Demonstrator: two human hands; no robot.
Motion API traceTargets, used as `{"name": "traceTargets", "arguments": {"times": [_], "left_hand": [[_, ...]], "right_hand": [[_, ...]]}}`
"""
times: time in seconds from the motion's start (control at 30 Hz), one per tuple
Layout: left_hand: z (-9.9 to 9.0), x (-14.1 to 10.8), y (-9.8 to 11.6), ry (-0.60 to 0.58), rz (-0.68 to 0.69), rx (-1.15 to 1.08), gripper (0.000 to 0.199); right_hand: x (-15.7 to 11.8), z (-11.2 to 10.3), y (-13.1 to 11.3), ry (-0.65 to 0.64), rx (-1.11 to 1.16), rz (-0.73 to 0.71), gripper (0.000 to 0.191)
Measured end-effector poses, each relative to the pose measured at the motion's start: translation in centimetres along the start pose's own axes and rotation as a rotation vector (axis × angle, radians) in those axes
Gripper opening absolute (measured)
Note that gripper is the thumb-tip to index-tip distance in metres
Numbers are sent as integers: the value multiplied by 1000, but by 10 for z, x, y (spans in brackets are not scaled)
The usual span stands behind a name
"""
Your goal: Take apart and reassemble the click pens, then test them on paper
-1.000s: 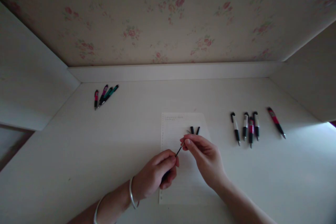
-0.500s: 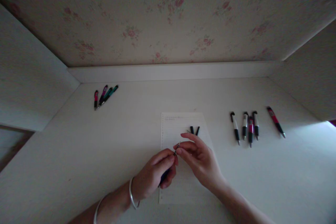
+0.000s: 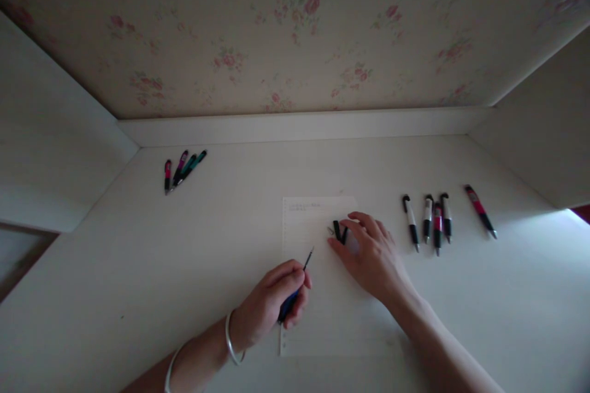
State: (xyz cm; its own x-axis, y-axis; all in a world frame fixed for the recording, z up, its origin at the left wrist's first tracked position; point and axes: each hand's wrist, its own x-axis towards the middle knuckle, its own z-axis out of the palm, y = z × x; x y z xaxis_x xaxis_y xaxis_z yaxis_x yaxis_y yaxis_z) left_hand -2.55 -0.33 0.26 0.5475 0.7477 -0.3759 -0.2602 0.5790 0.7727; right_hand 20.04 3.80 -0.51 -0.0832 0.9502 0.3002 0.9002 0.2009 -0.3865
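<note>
My left hand (image 3: 271,298) is closed around a partly taken-apart pen with a blue barrel (image 3: 288,305). The thin refill (image 3: 308,258) sticks up bare past the thumb, pointing away from me. Over the lined paper (image 3: 322,331), my right hand (image 3: 375,261) has its thumb and fingers apart around two short black tube-like pen parts (image 3: 337,230). Whether a fingertip touches one of them I cannot tell. Beside them lies a small silvery pen tip (image 3: 330,230), close to the right thumb.
At the back left of the white desk (image 3: 207,239) lies a cluster of pens (image 3: 184,169) in pink, purple and teal. To the right are several white and pink pens (image 3: 428,221) and a separate pink pen (image 3: 480,212). A low ledge (image 3: 304,129) runs along the back.
My right hand has let go of the refill end and moved right and away from me to the black parts. The left hand keeps its hold on the pen, almost unmoved.
</note>
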Motion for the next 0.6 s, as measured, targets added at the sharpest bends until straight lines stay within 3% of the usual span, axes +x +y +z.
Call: {"name": "traceTargets", "arguments": {"times": [0.1, 0.23, 0.4, 0.6], "left_hand": [[0, 0, 0, -18, 4, 7, 39], [-2, 0, -1, -26, 12, 26, 36], [-4, 0, -2, -23, 6, 30, 36], [-5, 2, -5, -27, 5, 22, 38]], "right_hand": [[-3, 4, 0, -36, -61, -25, 30], [-4, 8, 0, 9, -29, -30, 21], [-2, 3, 0, 36, -4, -12, 30], [5, -9, 5, 13, 89, 183, 36]]}}
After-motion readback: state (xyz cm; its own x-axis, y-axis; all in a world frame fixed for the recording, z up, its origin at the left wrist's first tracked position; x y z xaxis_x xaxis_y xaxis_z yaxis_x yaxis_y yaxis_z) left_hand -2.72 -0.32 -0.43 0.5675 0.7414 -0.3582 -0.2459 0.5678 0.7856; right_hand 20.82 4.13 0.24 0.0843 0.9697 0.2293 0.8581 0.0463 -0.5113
